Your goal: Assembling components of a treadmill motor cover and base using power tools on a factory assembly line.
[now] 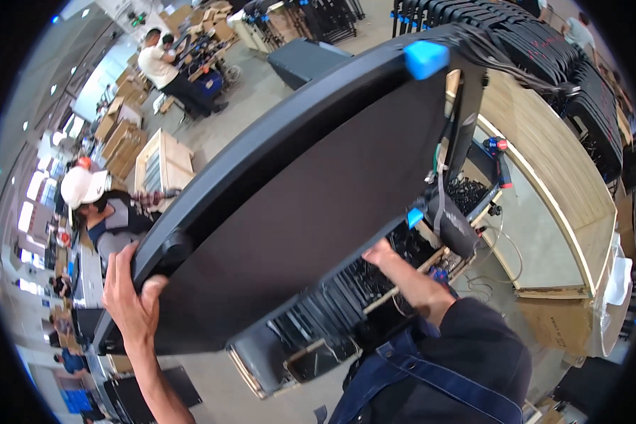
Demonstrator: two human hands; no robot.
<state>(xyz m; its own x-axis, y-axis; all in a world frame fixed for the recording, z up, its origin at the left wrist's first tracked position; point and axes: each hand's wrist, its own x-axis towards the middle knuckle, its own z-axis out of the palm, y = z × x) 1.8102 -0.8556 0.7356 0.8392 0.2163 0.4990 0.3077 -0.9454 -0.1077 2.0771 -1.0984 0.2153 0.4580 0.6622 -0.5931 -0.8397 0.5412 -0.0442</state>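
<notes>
Both grips — left hand [133,295], right hand [383,253] — on dark panel [311,191]

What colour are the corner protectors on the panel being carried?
Bright blue corner protectors on the large black flat panel; clearest in the head view, top edge.

I saw the large dark flat panel [311,191], blue-capped at its corner, tilted above the wooden table [544,148].

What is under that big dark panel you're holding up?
Under the panel, rows of black parts stand in a wooden crate. The panel hides the rest of the crate and most of the floor below.
</notes>
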